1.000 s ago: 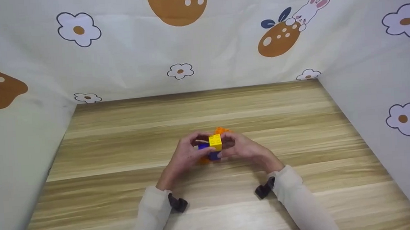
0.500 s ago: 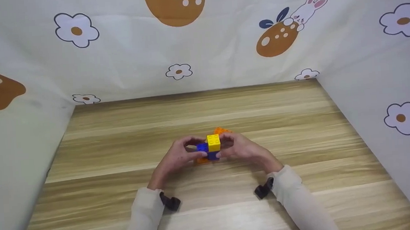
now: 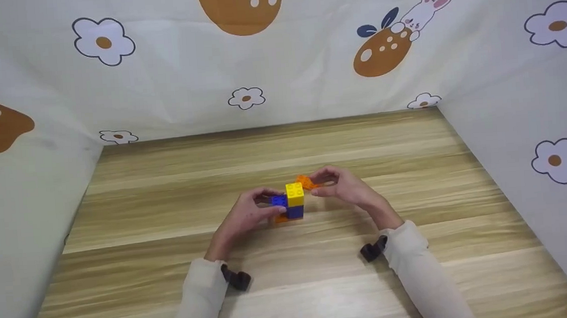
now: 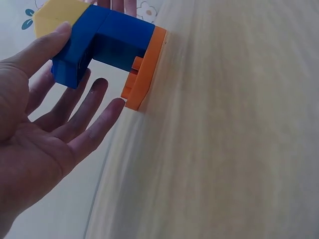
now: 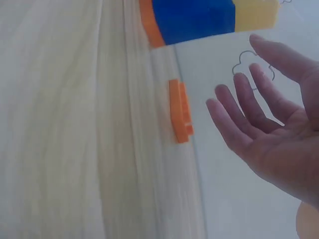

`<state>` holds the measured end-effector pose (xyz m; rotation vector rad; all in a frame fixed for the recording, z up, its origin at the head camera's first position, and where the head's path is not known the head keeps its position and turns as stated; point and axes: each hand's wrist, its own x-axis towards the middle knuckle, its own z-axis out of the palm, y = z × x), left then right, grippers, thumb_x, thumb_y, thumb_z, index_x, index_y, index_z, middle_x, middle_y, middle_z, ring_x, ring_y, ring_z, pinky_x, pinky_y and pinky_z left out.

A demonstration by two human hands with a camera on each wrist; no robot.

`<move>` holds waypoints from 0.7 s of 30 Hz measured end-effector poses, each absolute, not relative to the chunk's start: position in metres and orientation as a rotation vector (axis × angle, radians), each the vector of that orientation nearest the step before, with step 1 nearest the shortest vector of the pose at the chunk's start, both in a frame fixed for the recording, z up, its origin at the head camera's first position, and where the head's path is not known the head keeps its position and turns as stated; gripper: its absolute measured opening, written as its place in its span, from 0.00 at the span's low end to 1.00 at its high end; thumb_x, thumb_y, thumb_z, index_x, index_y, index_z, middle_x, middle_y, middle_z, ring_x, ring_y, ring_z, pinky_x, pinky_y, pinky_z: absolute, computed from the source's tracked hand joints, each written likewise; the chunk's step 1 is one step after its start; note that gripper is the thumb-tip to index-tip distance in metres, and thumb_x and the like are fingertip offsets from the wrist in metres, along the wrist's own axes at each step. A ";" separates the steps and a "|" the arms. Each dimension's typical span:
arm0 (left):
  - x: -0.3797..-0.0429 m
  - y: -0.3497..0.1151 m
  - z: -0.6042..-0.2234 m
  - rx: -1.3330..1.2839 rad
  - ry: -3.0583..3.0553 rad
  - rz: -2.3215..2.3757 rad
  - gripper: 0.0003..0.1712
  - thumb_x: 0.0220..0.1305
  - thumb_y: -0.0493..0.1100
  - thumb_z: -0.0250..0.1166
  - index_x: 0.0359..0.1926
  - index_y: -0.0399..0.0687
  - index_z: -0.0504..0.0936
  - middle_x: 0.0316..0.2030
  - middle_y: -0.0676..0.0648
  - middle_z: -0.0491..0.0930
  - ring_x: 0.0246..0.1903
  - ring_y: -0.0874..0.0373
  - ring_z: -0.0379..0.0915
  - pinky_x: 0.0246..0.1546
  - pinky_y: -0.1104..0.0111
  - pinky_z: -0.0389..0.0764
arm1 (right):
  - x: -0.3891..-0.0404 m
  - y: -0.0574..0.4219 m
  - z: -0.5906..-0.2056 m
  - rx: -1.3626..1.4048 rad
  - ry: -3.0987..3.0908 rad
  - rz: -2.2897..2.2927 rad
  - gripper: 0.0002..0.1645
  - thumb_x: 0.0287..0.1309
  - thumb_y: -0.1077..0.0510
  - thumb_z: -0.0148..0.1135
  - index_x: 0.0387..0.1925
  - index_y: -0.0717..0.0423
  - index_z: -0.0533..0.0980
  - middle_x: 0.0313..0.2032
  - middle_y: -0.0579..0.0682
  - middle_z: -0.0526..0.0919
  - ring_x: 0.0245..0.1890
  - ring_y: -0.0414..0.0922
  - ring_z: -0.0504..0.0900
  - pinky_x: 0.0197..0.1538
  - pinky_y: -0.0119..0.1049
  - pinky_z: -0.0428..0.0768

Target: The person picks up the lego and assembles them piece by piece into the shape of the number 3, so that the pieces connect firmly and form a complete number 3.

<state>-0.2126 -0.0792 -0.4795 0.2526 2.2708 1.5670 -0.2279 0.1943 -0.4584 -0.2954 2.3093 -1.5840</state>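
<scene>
A small building-block stack stands on the table: an orange plate at its base, blue bricks above, and a yellow brick on top. One blue brick juts out to the left. My left hand holds the stack by this jutting brick, thumb on the near face and fingers behind; its lower fingers spread loosely in the left wrist view. My right hand is to the right with fingers relaxed and parted, holding nothing. Just past its fingertips lies a separate orange plate.
The wood-grain table carries the blocks near its middle. Printed cloth walls rise at the back and both sides. A black strap mount sits on each wrist.
My right hand has left the stack and moved right and away from me, towards the loose orange plate. My left hand shifted slightly left, its thumb off the yellow brick's front.
</scene>
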 end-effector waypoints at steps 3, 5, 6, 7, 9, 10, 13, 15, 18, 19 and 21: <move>-0.213 -0.081 -0.478 0.288 2.256 1.557 0.25 0.58 0.52 0.74 0.57 0.56 0.81 0.56 0.49 0.81 0.57 0.52 0.77 0.64 0.54 0.76 | -0.232 0.197 -0.462 -0.231 2.390 -1.562 0.29 0.58 0.56 0.72 0.59 0.61 0.75 0.60 0.61 0.80 0.61 0.56 0.78 0.64 0.48 0.77; -0.213 -0.082 -0.478 0.298 2.250 1.546 0.26 0.58 0.53 0.74 0.58 0.56 0.81 0.57 0.48 0.81 0.58 0.52 0.77 0.65 0.54 0.76 | -0.235 0.199 -0.465 -0.192 2.414 -1.549 0.30 0.57 0.55 0.73 0.59 0.61 0.76 0.60 0.60 0.80 0.61 0.55 0.78 0.65 0.48 0.76; -0.213 -0.082 -0.478 0.301 2.248 1.544 0.27 0.58 0.52 0.74 0.58 0.56 0.81 0.57 0.48 0.81 0.58 0.52 0.77 0.65 0.54 0.75 | -0.237 0.200 -0.467 -0.180 2.419 -1.546 0.30 0.57 0.55 0.73 0.59 0.61 0.75 0.61 0.60 0.79 0.62 0.55 0.78 0.65 0.48 0.76; -0.214 -0.083 -0.478 0.303 2.251 1.541 0.27 0.58 0.52 0.74 0.58 0.56 0.81 0.57 0.48 0.81 0.58 0.52 0.77 0.65 0.54 0.75 | -0.239 0.201 -0.468 -0.166 2.416 -1.545 0.30 0.57 0.56 0.73 0.60 0.61 0.75 0.61 0.59 0.79 0.62 0.55 0.77 0.65 0.47 0.76; -0.214 -0.084 -0.478 0.303 2.261 1.535 0.27 0.58 0.51 0.75 0.58 0.56 0.81 0.57 0.48 0.81 0.58 0.52 0.77 0.65 0.54 0.75 | -0.244 0.203 -0.470 -0.147 2.407 -1.541 0.31 0.57 0.56 0.73 0.60 0.61 0.75 0.62 0.60 0.78 0.62 0.55 0.77 0.63 0.44 0.78; -0.215 -0.084 -0.479 0.307 2.266 1.531 0.27 0.58 0.51 0.74 0.58 0.55 0.81 0.57 0.48 0.81 0.58 0.52 0.77 0.65 0.54 0.75 | -0.246 0.203 -0.471 -0.136 2.401 -1.541 0.31 0.57 0.57 0.73 0.60 0.61 0.75 0.62 0.61 0.78 0.62 0.55 0.77 0.62 0.43 0.79; -0.215 -0.083 -0.481 0.326 2.281 1.520 0.27 0.59 0.52 0.74 0.58 0.55 0.81 0.57 0.48 0.81 0.58 0.52 0.77 0.65 0.54 0.75 | -0.253 0.204 -0.472 -0.120 2.403 -1.501 0.31 0.57 0.58 0.72 0.60 0.62 0.74 0.61 0.61 0.78 0.61 0.55 0.77 0.59 0.40 0.80; -0.215 -0.082 -0.481 0.338 2.283 1.515 0.27 0.59 0.53 0.74 0.58 0.56 0.81 0.58 0.48 0.81 0.58 0.52 0.77 0.65 0.54 0.76 | -0.258 0.204 -0.473 -0.108 2.405 -1.470 0.31 0.56 0.58 0.73 0.60 0.61 0.75 0.60 0.61 0.78 0.59 0.53 0.78 0.58 0.38 0.80; -0.214 -0.082 -0.481 0.342 2.272 1.530 0.27 0.59 0.54 0.73 0.58 0.55 0.80 0.57 0.47 0.81 0.57 0.52 0.78 0.62 0.55 0.78 | -0.264 0.204 -0.474 -0.121 2.400 -1.428 0.32 0.56 0.57 0.73 0.60 0.61 0.75 0.58 0.61 0.79 0.56 0.51 0.78 0.59 0.37 0.78; -0.213 -0.082 -0.481 0.338 2.264 1.536 0.27 0.59 0.54 0.73 0.58 0.54 0.80 0.56 0.47 0.81 0.56 0.52 0.78 0.60 0.56 0.80 | -0.265 0.204 -0.474 -0.124 2.395 -1.417 0.31 0.55 0.58 0.73 0.60 0.61 0.75 0.58 0.61 0.79 0.56 0.51 0.78 0.58 0.37 0.78; -0.213 -0.081 -0.482 0.337 2.251 1.547 0.27 0.60 0.54 0.73 0.58 0.53 0.80 0.56 0.46 0.82 0.56 0.51 0.79 0.58 0.57 0.81 | -0.267 0.205 -0.473 -0.143 2.393 -1.388 0.31 0.55 0.58 0.73 0.59 0.61 0.76 0.57 0.61 0.80 0.54 0.50 0.78 0.58 0.37 0.77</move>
